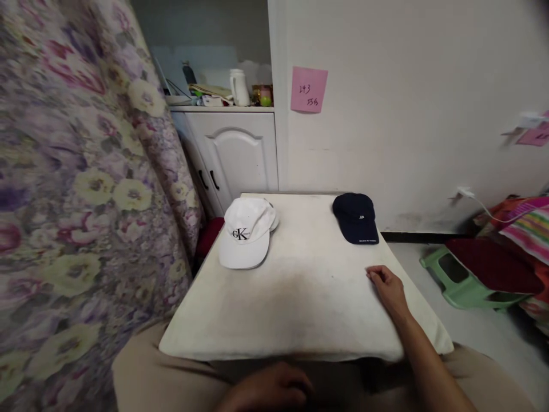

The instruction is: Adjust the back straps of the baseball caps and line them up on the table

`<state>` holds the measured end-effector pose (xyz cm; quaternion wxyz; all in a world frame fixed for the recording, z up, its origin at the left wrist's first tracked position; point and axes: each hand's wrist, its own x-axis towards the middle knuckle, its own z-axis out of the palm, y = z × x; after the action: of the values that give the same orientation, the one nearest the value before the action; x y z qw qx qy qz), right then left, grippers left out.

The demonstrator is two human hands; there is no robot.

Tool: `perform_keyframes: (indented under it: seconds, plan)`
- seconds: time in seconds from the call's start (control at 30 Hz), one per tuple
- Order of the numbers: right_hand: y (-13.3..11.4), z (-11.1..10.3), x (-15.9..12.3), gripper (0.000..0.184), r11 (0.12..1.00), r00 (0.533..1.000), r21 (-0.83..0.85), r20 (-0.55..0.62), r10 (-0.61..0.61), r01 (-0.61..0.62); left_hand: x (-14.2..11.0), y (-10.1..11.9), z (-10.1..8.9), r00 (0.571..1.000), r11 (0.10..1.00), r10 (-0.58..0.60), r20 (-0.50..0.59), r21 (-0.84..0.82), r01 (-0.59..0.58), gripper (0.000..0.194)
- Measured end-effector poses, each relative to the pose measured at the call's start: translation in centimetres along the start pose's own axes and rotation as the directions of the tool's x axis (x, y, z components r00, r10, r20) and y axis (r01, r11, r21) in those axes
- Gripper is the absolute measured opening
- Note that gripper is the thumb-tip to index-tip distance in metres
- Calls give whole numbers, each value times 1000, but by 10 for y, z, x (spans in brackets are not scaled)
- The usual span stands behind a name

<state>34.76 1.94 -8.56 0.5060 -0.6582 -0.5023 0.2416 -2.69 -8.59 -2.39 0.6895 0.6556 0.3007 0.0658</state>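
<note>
Cream cloth-covered bench | white fabric cap at its far left, navy fabric cap far right | right hand at its right side, grip slack, empty; left hand below its near edge, grip unclear | seemingly paused; grasping needs forward reach

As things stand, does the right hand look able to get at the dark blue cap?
Probably yes: the right hand is on the near side of the dark blue cap, and nothing visible on the table blocks the way between them.
</note>
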Motion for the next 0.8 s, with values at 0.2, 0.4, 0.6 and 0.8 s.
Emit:
perform_keyframes:
  seconds: [0.2, 0.4, 0.6, 0.8]
  plan:
    - [-4, 0, -2, 27, 1000, 1000, 6, 2, 26, -26, -34, 11, -72, 685, 851, 106, -721, -290, -437, 31]
    - [-12, -2, -3, 27, 996, 997, 66, -30, 66, -64, -28, -17, -131, 196, 798, 15, -980, -107, -593, 68]
    - [-48, 40, -1, 30, 952, 991, 276, 21, 133, -134, -20, -38, -128, 192, 851, 82, -978, -31, -524, 70]
    - [-112, 174, -12, 35, 796, 926, 526, 361, 111, -301, -18, -38, -127, 191, 881, 99, -976, -3, -474, 66]
